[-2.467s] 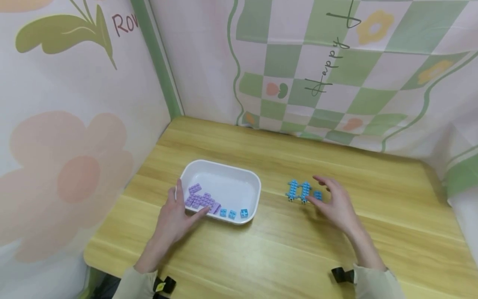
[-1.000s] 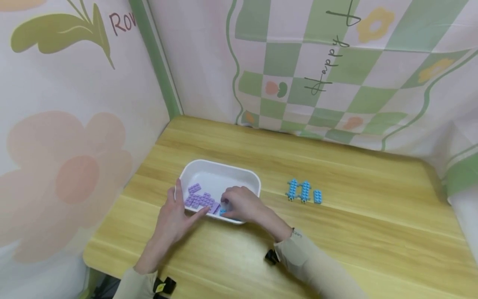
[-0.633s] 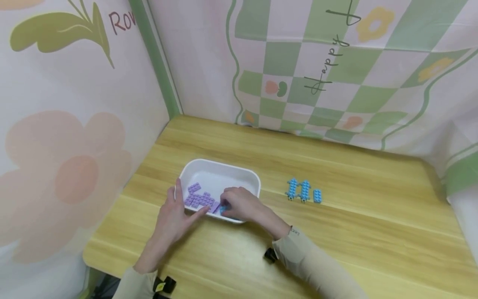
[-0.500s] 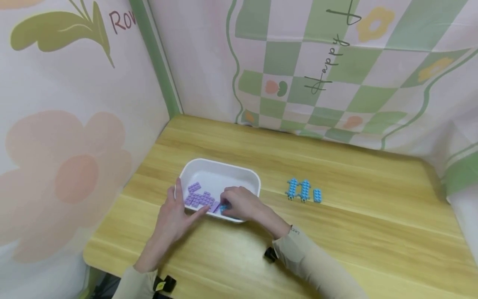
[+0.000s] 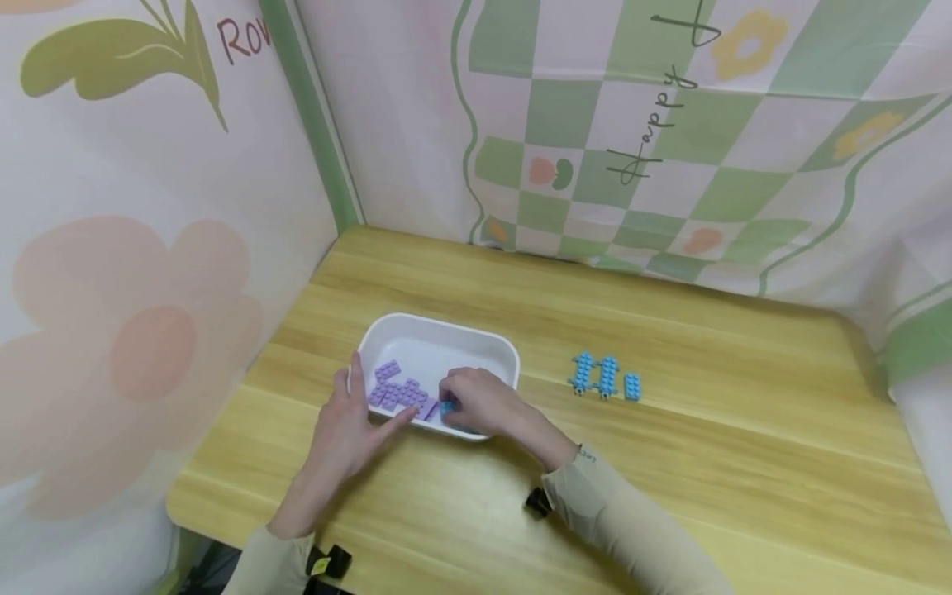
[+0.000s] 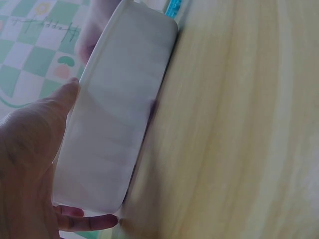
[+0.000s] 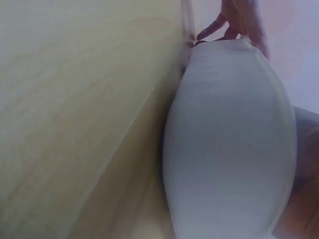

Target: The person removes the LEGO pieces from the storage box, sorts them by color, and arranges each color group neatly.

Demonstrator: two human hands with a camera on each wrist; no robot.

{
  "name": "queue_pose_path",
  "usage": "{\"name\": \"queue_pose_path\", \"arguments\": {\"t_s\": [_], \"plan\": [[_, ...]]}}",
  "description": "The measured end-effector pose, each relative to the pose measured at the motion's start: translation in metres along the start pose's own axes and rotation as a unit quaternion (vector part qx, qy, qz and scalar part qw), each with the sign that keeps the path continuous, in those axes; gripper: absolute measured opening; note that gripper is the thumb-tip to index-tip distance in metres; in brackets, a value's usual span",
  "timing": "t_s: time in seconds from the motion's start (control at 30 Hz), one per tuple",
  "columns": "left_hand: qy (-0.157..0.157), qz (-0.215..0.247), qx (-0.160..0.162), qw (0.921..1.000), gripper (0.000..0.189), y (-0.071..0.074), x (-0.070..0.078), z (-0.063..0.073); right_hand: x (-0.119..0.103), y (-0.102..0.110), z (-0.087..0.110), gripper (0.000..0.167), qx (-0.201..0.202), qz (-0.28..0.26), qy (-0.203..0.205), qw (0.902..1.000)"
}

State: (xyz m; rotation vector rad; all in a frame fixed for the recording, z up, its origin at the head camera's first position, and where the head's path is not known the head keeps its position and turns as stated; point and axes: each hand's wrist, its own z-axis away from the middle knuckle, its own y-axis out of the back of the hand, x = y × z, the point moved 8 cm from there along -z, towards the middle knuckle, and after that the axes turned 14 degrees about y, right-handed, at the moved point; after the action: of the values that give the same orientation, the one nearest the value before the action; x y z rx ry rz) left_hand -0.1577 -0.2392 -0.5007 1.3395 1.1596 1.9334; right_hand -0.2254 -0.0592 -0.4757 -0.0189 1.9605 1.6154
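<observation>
The right hand [image 5: 482, 402] is inside a white, round-cornered, smooth plastic tray [image 5: 426, 345], its curled fingers and thumb seeming to pinch a small light-blue studded plastic brick [image 5: 446, 407] by the near wall, just right of the flat lilac studded bricks [image 5: 397, 394]. The tray's long axis runs roughly left to right; the left hand [image 5: 344, 428], spread wide, rests against its near-left corner, farther from the blue brick. All sits on a yellowish wood-grain surface [image 5: 669, 496].
</observation>
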Motion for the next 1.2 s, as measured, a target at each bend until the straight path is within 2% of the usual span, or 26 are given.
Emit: {"name": "queue_pose_path", "arguments": {"t_s": [0.3,0.5,0.63,0.87,1.2], "plan": [[-0.007,-0.002,0.007,0.9999,0.134,0.001,0.001,-0.001,-0.004,0.024,0.009,0.017,0.066,-0.015,0.009,0.9976],[-0.006,0.000,0.003,1.0000,0.135,0.000,0.002,-0.001,-0.003,0.053,0.032,0.019,0.134,-0.060,-0.006,0.9891],[-0.001,0.001,0.000,1.0000,0.135,0.000,0.002,-0.001,0.003,0.074,0.053,0.019,0.182,-0.071,-0.025,0.9804],[0.000,-0.004,0.001,1.0000,0.135,0.000,0.001,0.000,0.021,0.099,0.094,0.022,0.238,-0.069,-0.056,0.9673],[0.004,-0.009,-0.002,1.0000,0.135,0.001,0.001,0.000,0.058,0.108,0.184,0.029,0.294,0.004,-0.117,0.9487]]}}
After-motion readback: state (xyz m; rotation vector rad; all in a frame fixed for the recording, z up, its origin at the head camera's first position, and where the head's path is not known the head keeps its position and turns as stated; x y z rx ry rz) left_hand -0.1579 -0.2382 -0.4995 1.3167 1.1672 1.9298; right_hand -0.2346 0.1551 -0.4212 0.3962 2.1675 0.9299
